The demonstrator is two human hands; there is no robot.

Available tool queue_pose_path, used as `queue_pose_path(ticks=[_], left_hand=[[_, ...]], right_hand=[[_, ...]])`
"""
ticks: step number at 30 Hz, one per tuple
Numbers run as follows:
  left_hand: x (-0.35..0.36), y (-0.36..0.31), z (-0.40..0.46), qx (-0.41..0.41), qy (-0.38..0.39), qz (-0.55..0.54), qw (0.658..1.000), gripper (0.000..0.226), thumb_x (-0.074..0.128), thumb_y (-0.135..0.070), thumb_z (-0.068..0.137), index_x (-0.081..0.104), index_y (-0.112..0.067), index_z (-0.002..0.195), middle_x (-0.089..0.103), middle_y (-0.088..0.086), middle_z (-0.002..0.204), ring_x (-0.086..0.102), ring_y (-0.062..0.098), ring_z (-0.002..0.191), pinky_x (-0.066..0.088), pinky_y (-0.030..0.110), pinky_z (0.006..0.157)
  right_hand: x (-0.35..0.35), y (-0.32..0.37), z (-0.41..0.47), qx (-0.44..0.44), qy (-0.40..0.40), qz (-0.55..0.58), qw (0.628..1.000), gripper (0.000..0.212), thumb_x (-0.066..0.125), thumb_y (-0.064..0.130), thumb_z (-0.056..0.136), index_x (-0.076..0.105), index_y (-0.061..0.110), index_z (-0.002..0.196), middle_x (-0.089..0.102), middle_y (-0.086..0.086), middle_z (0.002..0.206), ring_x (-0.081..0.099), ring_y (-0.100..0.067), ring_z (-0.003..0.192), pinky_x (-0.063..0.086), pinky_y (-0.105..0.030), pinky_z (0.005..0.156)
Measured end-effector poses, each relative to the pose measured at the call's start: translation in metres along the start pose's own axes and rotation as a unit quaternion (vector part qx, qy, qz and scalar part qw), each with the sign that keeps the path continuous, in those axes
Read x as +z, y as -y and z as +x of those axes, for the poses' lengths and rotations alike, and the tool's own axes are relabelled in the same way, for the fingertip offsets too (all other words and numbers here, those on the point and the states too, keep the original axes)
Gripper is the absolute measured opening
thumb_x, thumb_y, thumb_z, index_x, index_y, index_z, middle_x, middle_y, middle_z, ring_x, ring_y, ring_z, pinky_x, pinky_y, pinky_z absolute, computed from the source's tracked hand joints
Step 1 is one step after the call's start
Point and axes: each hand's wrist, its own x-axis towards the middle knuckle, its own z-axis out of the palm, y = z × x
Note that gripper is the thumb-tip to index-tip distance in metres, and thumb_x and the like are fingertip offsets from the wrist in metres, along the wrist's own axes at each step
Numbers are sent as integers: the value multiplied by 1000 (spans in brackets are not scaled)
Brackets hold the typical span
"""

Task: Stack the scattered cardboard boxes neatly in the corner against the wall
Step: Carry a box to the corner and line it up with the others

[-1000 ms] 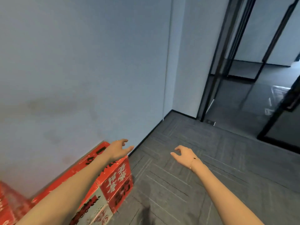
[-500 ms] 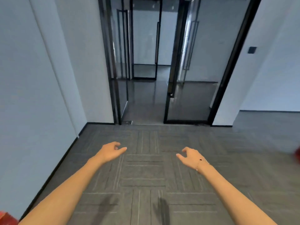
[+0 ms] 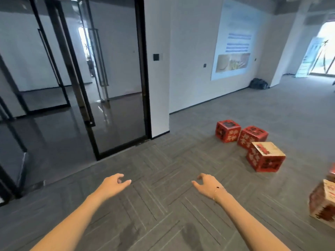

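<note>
Three red printed cardboard boxes lie on the grey carpet to the right: a far one (image 3: 227,130), a middle one (image 3: 252,136) touching it, and a nearer one with a pale top (image 3: 265,157). Another box (image 3: 323,201) with pale faces sits at the right edge, partly cut off. My left hand (image 3: 113,184) and my right hand (image 3: 208,184) are held out in front over bare carpet, fingers loosely curled, holding nothing. Both hands are well short of the boxes.
Black-framed glass doors (image 3: 116,87) stand at the left, one leaf swung open. A white wall pillar (image 3: 157,69) stands beside them. A poster (image 3: 233,42) hangs on the far wall, with a dark bag (image 3: 258,83) below it on the floor.
The view has swung right, away from the corner wall and the stacked red boxes, past the glass doors, to the scattered boxes. Both hands stay held out, holding nothing.
</note>
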Motion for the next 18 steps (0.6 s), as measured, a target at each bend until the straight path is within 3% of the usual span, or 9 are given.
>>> queue_pose_path(ticks=[8, 18], left_hand=[[28, -141, 138, 135, 84, 66, 985, 58, 55, -51, 89, 49, -16, 135, 53, 1, 135, 49, 15, 124, 37, 24, 97], [135, -320, 226, 278, 161, 133, 937, 55, 56, -48, 90, 52, -14, 133, 58, 5, 129, 54, 19, 119, 39, 26, 98]], right_hand=[[-64, -100, 27, 168, -95, 68, 979, 53, 44, 46, 92, 47, 11, 132, 52, -6, 133, 52, -21, 119, 46, -33, 96], [-117, -217, 38, 302, -175, 145, 926, 47, 50, 42, 91, 55, 10, 125, 57, -7, 129, 53, -20, 118, 43, -28, 95]])
